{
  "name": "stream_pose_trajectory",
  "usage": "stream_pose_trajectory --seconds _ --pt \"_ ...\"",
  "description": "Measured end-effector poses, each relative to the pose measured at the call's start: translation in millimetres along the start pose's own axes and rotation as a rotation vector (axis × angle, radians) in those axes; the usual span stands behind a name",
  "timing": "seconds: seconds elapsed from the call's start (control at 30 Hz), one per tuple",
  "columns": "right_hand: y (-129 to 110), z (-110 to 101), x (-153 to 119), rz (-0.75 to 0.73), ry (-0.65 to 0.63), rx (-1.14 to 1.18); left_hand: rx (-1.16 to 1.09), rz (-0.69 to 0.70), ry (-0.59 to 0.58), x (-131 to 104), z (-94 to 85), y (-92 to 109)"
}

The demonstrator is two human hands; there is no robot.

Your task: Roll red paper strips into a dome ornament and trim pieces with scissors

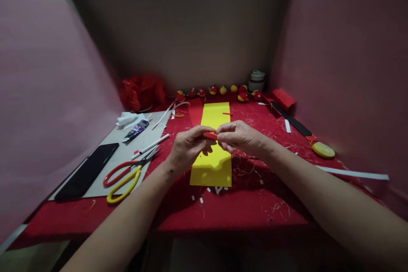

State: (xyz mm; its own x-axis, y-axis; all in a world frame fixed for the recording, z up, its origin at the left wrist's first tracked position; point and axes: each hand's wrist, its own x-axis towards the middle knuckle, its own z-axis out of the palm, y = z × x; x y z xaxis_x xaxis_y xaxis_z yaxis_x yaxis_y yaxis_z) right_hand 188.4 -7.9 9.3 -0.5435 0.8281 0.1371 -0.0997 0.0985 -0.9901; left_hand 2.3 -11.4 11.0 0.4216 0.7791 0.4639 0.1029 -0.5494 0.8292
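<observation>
- Left hand (pixel 191 144), center of the frame: thumb and fingers are drawn together, pinching a small red piece (pixel 211 136).
- Right hand (pixel 240 138), just right of center: thumb and forefinger close on the right end of the same piece, so that the fingertips of both hands nearly meet.
- Red piece: held between the hands, above the yellow sheet (pixel 212 174); its far side is hidden by the fingers.
- Yellow sheet: ribbed, lying lengthwise beneath the hands, its near end in shadow.
- Red sheet (pixel 195 112): flat, beside the far left edge of the yellow one.
- Scissors (pixel 143 162), left of center: one red handle, one yellow, the blades pointing toward the left hand.
- Pen (pixel 150 147): white, just beyond the scissors.
- Gray board (pixel 123 149), left of the frame: carries a black phone (pixel 87 173), a tube (pixel 136 130) and crumpled white paper (pixel 129 119).
- Small figures (pixel 213 89), upper middle: red and yellow, in a row between a red plastic bag (pixel 140 91) and a jar (pixel 256 80).
- Right side of the frame: red box (pixel 283 99), black strip (pixel 293 120), round yellow object (pixel 323 150) and long white strip (pixel 353 173).
- Red cloth (pixel 223 216): covers the table, strewn with threads and scraps.
</observation>
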Motion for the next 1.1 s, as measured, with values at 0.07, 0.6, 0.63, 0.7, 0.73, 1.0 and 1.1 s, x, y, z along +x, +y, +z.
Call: stream_pose_trajectory --seconds 0.07,0.6,0.63,0.7,0.73,1.0,1.1 --pt "0.7 -0.6 0.0 -0.020 -0.024 -0.029 0.017 0.056 -0.007 -0.8 0.1 -1.3" --pt "-6.1 -0.5 -1.7 0.186 0.087 -0.151 0.489 0.281 -0.044 4.2 -9.1 -11.5" --pt "-7.0 0.3 -1.7 0.193 0.096 -0.174 0.559 0.304 -0.053 4.4 -9.8 -12.7" --pt "-7.8 2.3 -1.3 0.204 0.102 -0.205 0.690 0.357 -0.073 4.7 -11.1 -14.4" --pt "-7.5 3.3 -0.9 0.208 0.104 -0.212 0.744 0.387 -0.083 4.7 -11.5 -14.8" --pt "1.1 5.0 1.7 0.151 0.189 -0.256 0.862 0.454 -0.104 4.1 -8.1 -12.1" --pt "1.9 2.4 0.7 0.076 0.157 -0.182 0.404 0.229 -0.004 4.4 -6.3 -8.6"
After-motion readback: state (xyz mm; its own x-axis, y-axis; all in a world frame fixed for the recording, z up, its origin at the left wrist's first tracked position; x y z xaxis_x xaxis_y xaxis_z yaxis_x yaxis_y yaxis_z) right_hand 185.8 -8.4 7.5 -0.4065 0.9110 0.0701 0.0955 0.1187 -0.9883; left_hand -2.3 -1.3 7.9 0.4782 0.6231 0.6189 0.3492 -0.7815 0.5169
